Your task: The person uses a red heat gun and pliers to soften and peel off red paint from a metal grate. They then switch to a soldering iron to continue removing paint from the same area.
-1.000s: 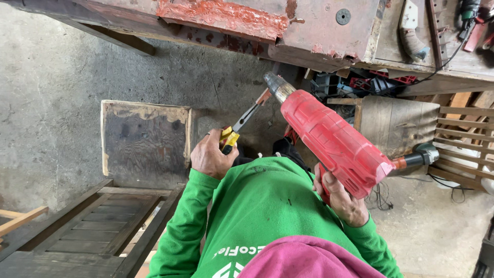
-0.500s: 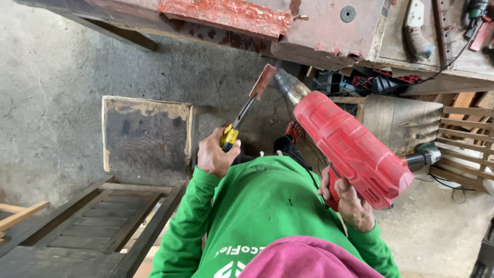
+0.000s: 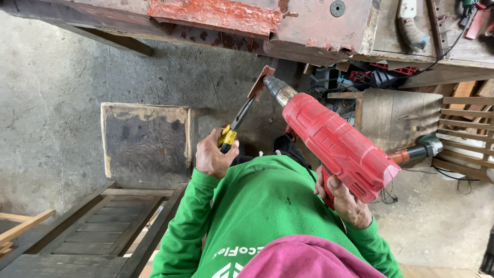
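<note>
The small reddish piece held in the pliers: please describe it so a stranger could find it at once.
Start at the long wooden workbench with peeling red paint along the top. Just below its edge, the red heat gun in the right hand points its metal nozzle at a small flat reddish-brown piece, gripped by yellow-handled pliers in the left hand.

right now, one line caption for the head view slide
Left hand scrapes with a yellow-handled scraper while right hand aims a red heat gun at its blade.

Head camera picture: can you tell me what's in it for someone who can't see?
A person in a green top aims a red heat gun, held in the right hand, at a small reddish flake gripped by yellow-handled pliers in the left hand. Above is a worn workbench with peeling red paint.
</note>
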